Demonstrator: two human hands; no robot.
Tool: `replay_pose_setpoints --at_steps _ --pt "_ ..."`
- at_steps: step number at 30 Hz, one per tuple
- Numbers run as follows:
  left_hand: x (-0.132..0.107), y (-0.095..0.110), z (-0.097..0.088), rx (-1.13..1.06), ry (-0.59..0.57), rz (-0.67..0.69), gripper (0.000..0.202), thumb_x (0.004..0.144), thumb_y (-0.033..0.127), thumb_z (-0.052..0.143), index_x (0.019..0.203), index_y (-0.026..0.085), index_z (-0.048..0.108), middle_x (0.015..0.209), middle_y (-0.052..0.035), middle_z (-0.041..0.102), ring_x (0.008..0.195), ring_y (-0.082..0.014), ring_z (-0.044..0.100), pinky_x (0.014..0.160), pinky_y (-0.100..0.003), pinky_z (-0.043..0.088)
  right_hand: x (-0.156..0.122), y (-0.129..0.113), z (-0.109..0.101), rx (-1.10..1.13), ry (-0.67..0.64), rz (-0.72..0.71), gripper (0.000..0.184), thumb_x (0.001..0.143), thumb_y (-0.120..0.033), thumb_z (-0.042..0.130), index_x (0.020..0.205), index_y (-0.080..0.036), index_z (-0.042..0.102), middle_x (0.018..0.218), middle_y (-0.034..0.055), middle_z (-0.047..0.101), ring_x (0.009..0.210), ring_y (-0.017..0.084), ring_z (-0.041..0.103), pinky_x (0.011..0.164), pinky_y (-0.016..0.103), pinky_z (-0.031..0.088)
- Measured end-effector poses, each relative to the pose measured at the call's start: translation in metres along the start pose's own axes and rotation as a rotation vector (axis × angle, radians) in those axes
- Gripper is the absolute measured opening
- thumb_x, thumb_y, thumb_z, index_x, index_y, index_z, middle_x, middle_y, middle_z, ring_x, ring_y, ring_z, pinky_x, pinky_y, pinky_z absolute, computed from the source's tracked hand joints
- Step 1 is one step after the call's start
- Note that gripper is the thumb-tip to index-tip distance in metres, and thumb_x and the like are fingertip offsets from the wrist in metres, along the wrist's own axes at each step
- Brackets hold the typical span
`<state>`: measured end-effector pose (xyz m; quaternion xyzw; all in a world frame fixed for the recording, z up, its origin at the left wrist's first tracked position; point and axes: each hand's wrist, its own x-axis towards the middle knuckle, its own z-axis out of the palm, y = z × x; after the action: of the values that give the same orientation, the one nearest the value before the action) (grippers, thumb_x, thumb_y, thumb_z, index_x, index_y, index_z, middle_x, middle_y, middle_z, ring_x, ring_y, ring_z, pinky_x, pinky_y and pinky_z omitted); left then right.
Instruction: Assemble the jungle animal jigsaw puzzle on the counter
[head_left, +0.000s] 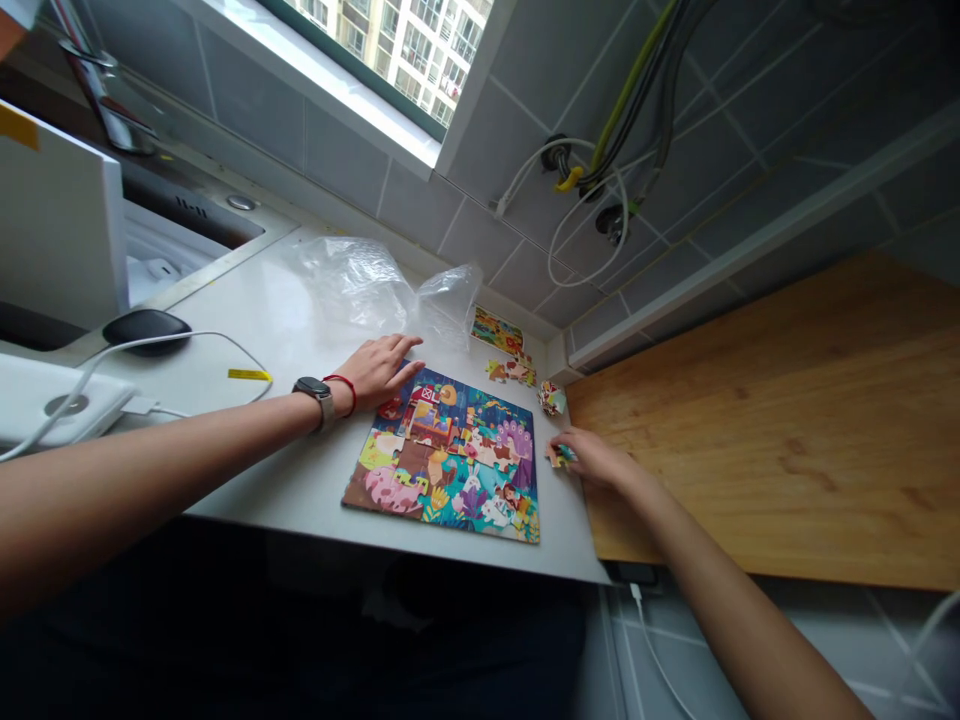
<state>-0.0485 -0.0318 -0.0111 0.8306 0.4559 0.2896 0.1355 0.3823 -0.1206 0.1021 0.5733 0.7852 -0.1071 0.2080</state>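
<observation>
Left hand [379, 372] at the top edge of the farm-animal jigsaw puzzle [442, 455], fingers spread apart, right hand [592, 458] just right of the puzzle, fingers together on a loose jigsaw piece [559, 456]

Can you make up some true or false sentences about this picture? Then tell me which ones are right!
1. The left hand has a watch on its wrist. True.
2. The right hand is pinching a puzzle piece. True.
3. The puzzle is lying on the wooden board. False: it is on the white counter.
4. The plastic bag is on the floor. False: it is on the white counter, behind the puzzle.
</observation>
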Motion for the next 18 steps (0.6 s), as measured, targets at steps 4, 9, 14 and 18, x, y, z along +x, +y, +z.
replay_pose_setpoints --at_steps 4,9,14,18 --pt "0.000 -0.002 0.001 0.013 0.000 0.005 0.062 0.107 0.058 0.025 0.144 0.016 0.051 0.129 -0.0171 0.065 0.115 -0.0336 0.063 0.101 -0.049 0.048 -0.002 0.014 0.017 0.041 0.049 0.057 0.051 0.069 -0.004 0.078 0.116 -0.024 0.078 0.120 0.0099 0.076 0.111 0.030 0.072 0.099 0.035 0.056" --pt "0.000 0.000 -0.001 0.048 -0.015 0.011 0.062 0.107 0.056 0.025 0.143 0.013 0.052 0.128 -0.0191 0.065 0.116 -0.0356 0.063 0.101 -0.051 0.048 -0.002 -0.007 0.026 0.136 0.158 0.059 0.039 0.088 -0.018 0.071 0.127 -0.020 0.074 0.129 0.0145 0.070 0.117 0.030 0.069 0.105 0.038 0.053" --pt "-0.001 0.003 -0.004 0.057 -0.035 0.009 0.059 0.107 0.054 0.026 0.142 0.014 0.052 0.128 -0.0186 0.064 0.117 -0.0352 0.062 0.101 -0.050 0.049 0.002 -0.059 0.035 0.314 0.294 -0.144 0.042 0.092 -0.043 0.075 0.128 -0.024 0.074 0.126 0.0116 0.069 0.114 0.029 0.068 0.101 0.040 0.055" --pt "-0.001 0.004 -0.006 0.076 -0.045 0.003 0.057 0.107 0.053 0.026 0.141 0.015 0.051 0.128 -0.0171 0.063 0.117 -0.0329 0.062 0.102 -0.047 0.049 0.006 -0.076 0.048 0.375 0.376 -0.178 0.048 0.082 -0.047 0.086 0.123 -0.025 0.077 0.132 0.0120 0.065 0.121 0.032 0.064 0.106 0.046 0.053"
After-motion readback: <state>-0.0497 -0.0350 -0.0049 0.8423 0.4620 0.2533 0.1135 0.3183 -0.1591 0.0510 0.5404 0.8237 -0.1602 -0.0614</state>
